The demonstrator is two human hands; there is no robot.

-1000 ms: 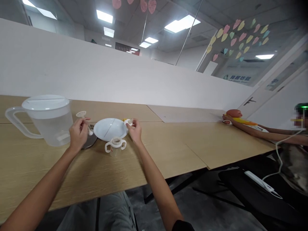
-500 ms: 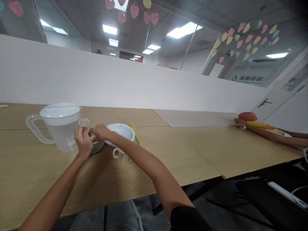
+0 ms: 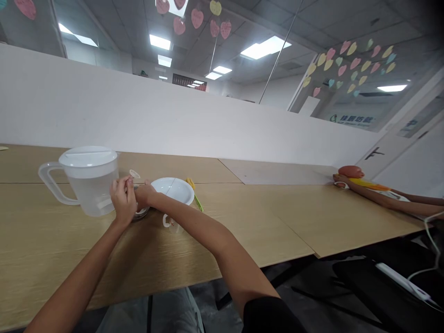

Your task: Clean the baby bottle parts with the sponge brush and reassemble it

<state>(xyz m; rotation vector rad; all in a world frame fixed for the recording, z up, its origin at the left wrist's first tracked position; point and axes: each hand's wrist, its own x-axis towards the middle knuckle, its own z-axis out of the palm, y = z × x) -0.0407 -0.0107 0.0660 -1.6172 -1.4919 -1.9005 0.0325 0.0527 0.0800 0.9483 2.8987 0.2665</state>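
My left hand [image 3: 124,200] is closed, pinching a small round whitish lid [image 3: 134,174] that is tilted above its fingertips. Right beside it my right hand [image 3: 144,194] is curled over a low clear glass jar [image 3: 141,214]; its fingertips are hidden, and what they hold, if anything, I cannot make out. To the left stands a translucent lidded pitcher [image 3: 92,187] with clear liquid in it. A white bowl [image 3: 189,196] sits just past my right wrist. Below the bowl, partly behind my right forearm, is a small clear cup [image 3: 167,222] with a handle.
A yellow-topped thing with a green stem [image 3: 197,200] lies against the bowl's right side. At the table's far right another person's arms [image 3: 381,196] reach around a doll [image 3: 351,172]. A white wall [image 3: 194,122] runs along the back. A black chair [image 3: 374,282] stands at lower right.
The lid in my left hand has tipped from facing me to nearly edge-on and shifted a little right. My right hand has moved slightly lower over the glass jar.
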